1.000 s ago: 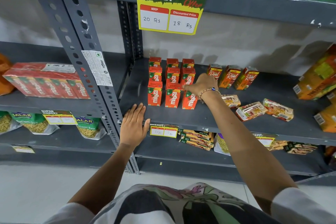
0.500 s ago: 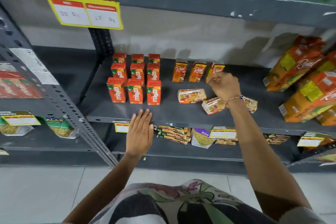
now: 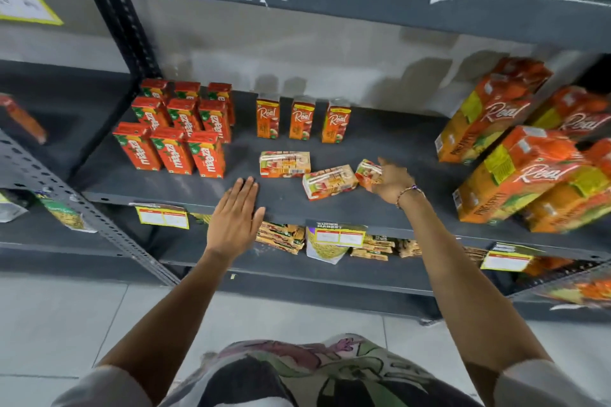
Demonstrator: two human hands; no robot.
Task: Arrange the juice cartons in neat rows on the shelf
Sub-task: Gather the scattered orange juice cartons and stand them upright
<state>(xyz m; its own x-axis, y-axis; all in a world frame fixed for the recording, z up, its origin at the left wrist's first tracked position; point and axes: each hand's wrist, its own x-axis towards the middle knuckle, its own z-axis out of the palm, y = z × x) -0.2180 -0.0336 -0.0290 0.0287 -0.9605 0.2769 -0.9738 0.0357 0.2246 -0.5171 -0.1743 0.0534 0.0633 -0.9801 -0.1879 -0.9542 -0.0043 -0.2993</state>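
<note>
Red Maaza cartons stand upright in neat rows at the left of the grey shelf. Behind the middle, three orange Real cartons stand side by side. Two small Real cartons lie flat in front of them, one to the left and one beside it. A third lying carton is under the fingers of my right hand, which closes around its right end. My left hand rests flat and open on the shelf's front edge, holding nothing.
Large orange Real pineapple cartons lean in a stack at the right of the shelf. Snack packets and price tags sit on the shelf below. A perforated grey upright bounds the bay on the left.
My right hand has come down from the upright Real cartons to the rightmost lying carton. The view has shifted further right. My left hand stays on the shelf edge.
</note>
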